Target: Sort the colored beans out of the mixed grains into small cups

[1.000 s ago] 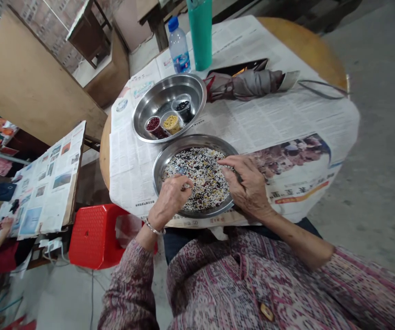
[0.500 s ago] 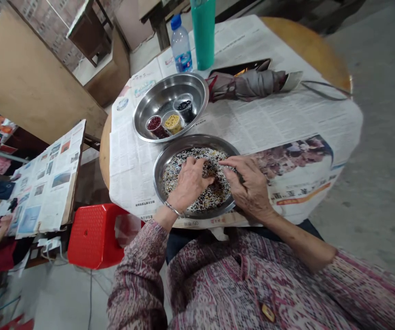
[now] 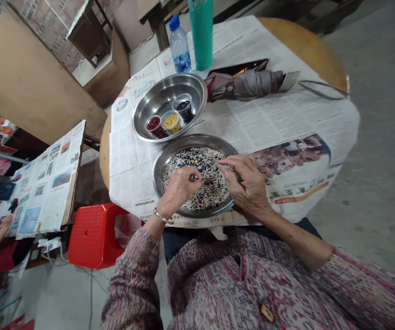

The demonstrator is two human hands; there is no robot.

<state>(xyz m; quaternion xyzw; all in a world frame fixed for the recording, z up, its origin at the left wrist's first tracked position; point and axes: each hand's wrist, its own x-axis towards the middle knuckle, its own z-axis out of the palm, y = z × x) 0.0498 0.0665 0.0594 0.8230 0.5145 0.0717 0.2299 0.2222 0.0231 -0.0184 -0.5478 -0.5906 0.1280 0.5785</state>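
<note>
A steel bowl sits near the table's edge, right in front of the seated person, filled with mixed grains in white, black, dark red and yellow. The left hand is over the bowl, its fingertips pinched on a few dark grains, with a thin bracelet on the wrist. The right hand is relaxed and open, its fingers reaching across the right side of the grains and its heel by the rim. The 2 hands are apart, though not by much.

Just beyond stands a 2nd steel bowl holding 3 small cups: red beans, yellow grains and black grains. Both bowls rest on newspaper spread over a round wooden table. Farther along the table are a folded umbrella lying against a dark phone, a teal flask and a water bottle (its cap is blue). A red stool stands by the person's left arm, and past it a 2nd table is covered in more newspaper.
</note>
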